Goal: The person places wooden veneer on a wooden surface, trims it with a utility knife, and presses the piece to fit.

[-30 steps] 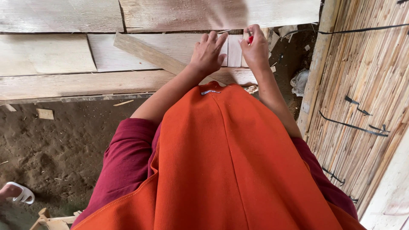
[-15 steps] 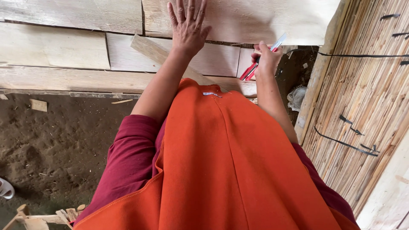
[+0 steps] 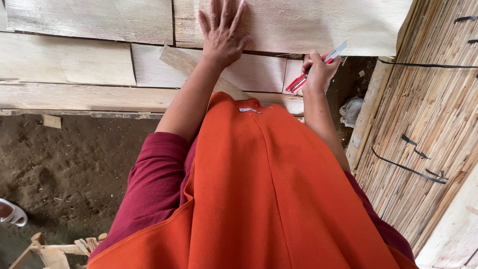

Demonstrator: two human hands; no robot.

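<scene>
My left hand [image 3: 222, 31] lies flat with fingers spread on a large pale wood veneer sheet [image 3: 318, 22] at the top of the view. My right hand [image 3: 317, 69] is closed around a red utility knife [image 3: 316, 67], its blade end pointing up and right, just below that sheet's front edge. Below the sheet lie more thin veneer pieces [image 3: 259, 72] and a narrow diagonal wood strip [image 3: 181, 59]. My orange apron [image 3: 269, 189] hides much of the lower view.
Layered veneer sheets [image 3: 69, 65] cover the low platform to the left. A stack of thin strips bound by black bands [image 3: 423, 114] stands on the right. Dark dirt floor [image 3: 64, 169] lies lower left, with a white shoe [image 3: 12, 213] and wood scraps [image 3: 50, 249].
My left hand has moved up from the small pieces onto the large sheet and spread flat. My right hand has shifted right with the knife and turned the blade end upward.
</scene>
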